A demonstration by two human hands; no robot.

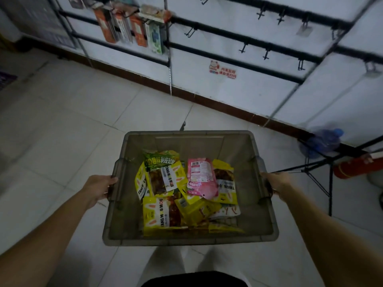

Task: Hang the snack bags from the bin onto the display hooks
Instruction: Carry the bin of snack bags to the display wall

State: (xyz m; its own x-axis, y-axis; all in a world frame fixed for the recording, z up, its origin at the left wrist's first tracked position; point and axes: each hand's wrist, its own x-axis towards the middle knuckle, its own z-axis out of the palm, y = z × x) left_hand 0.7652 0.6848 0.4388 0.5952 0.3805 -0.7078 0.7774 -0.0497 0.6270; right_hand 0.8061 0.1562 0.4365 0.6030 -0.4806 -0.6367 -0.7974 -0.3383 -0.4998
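A translucent grey bin (186, 139) is held in front of me above the tiled floor. My left hand (99, 188) grips its left handle and my right hand (276, 183) grips its right handle. Inside lie several snack bags: yellow ones (157, 216), a pink one (200, 179) and a green one (161, 160). Black display hooks (266, 53) stick out from rails on the white wall ahead, most of them bare.
Several packets (132, 27) hang on hooks at the upper left. A black metal rack frame (323, 181) with a red cylinder (352, 167) and a blue plastic bag (323, 141) stands at the right. A red sticker (222, 70) is on the wall.
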